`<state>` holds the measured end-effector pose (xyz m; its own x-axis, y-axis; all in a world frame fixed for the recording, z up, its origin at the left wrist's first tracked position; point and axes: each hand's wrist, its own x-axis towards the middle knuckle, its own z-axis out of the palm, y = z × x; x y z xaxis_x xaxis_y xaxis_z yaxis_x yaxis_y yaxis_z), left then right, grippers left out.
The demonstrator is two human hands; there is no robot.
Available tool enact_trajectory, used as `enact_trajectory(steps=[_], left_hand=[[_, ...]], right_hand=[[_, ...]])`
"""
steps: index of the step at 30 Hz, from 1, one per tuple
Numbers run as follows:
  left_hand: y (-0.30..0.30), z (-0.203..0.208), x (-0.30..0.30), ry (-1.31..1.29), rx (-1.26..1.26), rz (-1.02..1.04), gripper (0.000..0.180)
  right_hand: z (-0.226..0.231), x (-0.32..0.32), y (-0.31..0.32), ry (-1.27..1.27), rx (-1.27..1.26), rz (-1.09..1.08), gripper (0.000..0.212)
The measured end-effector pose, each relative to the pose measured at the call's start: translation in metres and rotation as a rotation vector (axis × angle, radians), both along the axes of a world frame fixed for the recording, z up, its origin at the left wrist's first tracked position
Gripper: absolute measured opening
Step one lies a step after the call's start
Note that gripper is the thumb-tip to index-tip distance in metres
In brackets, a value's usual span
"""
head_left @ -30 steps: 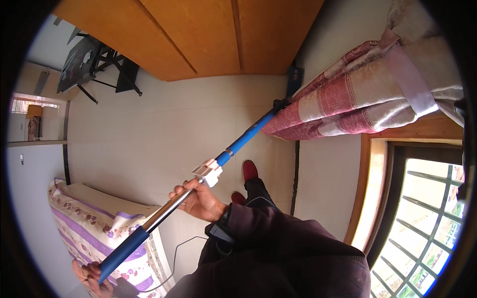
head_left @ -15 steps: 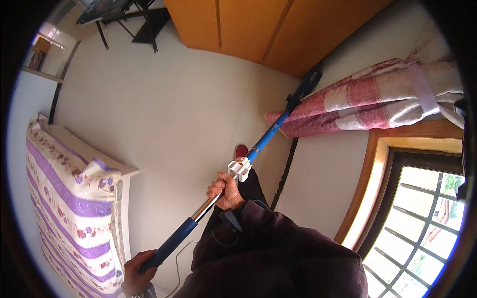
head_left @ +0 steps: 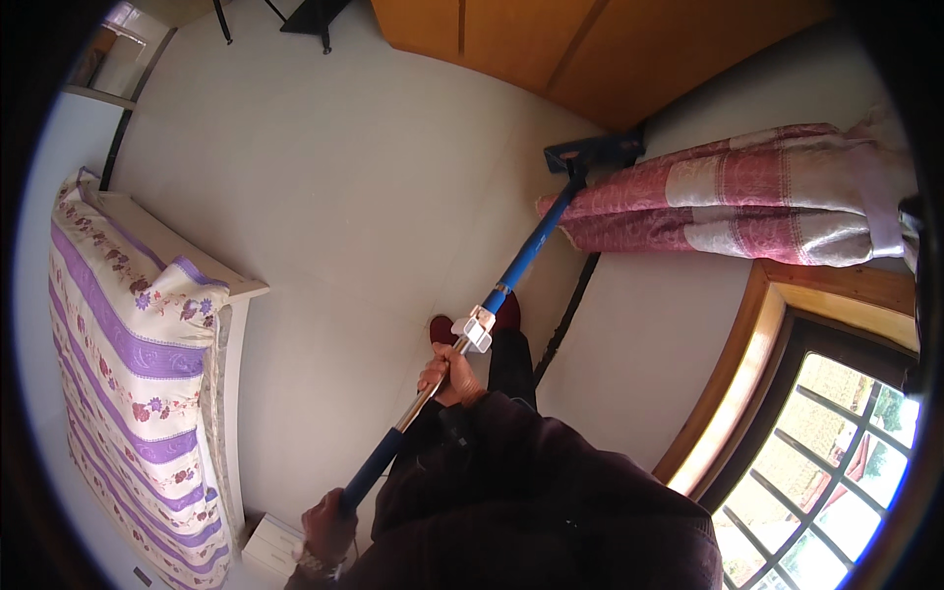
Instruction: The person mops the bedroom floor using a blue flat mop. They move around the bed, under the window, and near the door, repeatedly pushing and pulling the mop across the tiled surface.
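Note:
A flat mop (head_left: 535, 246) runs diagonally across the view, with a blue and metal pole. Its blue head (head_left: 600, 150) lies at the foot of the wooden cabinet, beside the curtain's lower end. My right hand (head_left: 451, 378) is closed round the metal part of the pole, just below a white plastic clip (head_left: 476, 329). At the lower left my left hand (head_left: 329, 521) grips the end of the dark blue handle (head_left: 372, 470); some of its fingers are hidden.
An orange-brown wooden cabinet (head_left: 511, 44) stands at the far side. To the right hang a pink and white curtain (head_left: 718, 197) and a barred window (head_left: 826, 442). A cloth-covered piece of furniture (head_left: 138, 364) is on the left; a white box (head_left: 272, 547) sits beside it. Black stand legs (head_left: 313, 22) show at the top.
The mop head has swung from nearly in line with the pole to lying crosswise. My left hand has moved right with the handle. A second red shoe has come into view.

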<state>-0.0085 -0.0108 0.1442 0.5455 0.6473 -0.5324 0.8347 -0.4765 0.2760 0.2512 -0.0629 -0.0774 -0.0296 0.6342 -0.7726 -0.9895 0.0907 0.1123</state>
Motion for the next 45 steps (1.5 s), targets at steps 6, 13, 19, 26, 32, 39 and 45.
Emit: enact_trajectory(steps=[6,13,19,26,32,39,45], left_hand=[[-0.043,-0.031,0.021,0.220,0.094,-0.021,0.021],[-0.039,-0.045,-0.003,0.344,-0.026,0.025,0.015],[-0.002,-0.064,-0.043,0.260,-0.301,0.008,0.024],[0.019,-0.093,-0.051,0.142,-0.592,-0.018,0.018],[0.032,-0.122,-0.029,0.247,-1.141,0.325,0.014],[0.021,-0.156,0.021,0.157,-1.056,0.258,0.008],[-0.006,-0.203,0.079,-0.248,-0.492,-0.065,0.021]], right_hand=[[-0.031,0.011,-0.017,-0.010,-0.148,0.061,0.032],[-0.036,-0.013,-0.019,-0.103,-0.340,0.181,0.036],[-0.019,-0.032,-0.021,-0.152,-0.406,0.096,0.027],[-0.025,-0.038,-0.023,-0.377,-0.455,0.176,0.028],[-0.054,-0.041,-0.035,-0.635,-0.509,0.170,0.022],[-0.088,0.002,-0.048,-0.885,-0.404,0.024,0.019],[-0.131,0.071,-0.054,-1.072,-0.476,0.018,0.022]])
